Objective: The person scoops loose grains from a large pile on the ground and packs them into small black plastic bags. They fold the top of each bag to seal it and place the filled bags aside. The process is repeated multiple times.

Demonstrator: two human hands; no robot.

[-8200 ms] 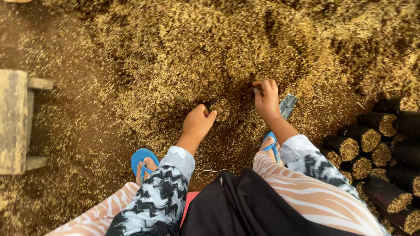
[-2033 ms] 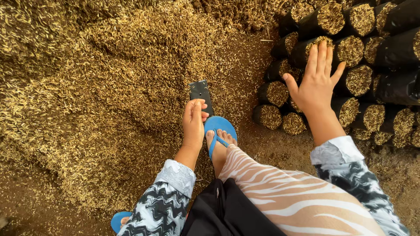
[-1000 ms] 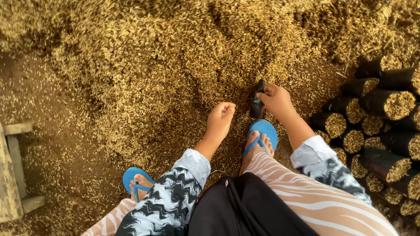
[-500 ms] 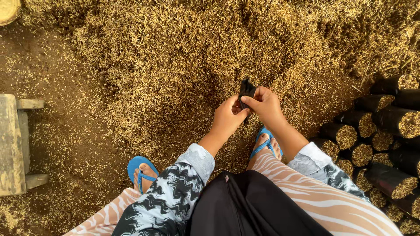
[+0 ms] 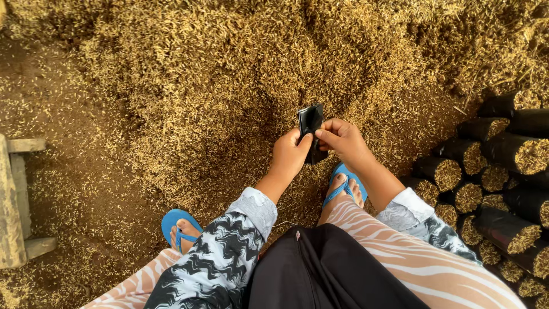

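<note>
Both hands meet just above the husk pile (image 5: 240,86): the left hand (image 5: 289,153) and the right hand (image 5: 341,139) each pinch the rim of a small black bag (image 5: 310,123), fingers closed on its edges. The step in hand looks like spreading the bag's mouth, though whether it is already open is hard to tell. The next move would call for a steady hold as husk goes in; filled bags (image 5: 503,171) are stacked right of the pile.

Your two hands meet on the small bag (image 5: 310,121), held over the husk heap (image 5: 229,86) ahead of you. Filled bags (image 5: 503,171) lie stacked to your right; a wooden bench (image 5: 14,206) stands left.
</note>
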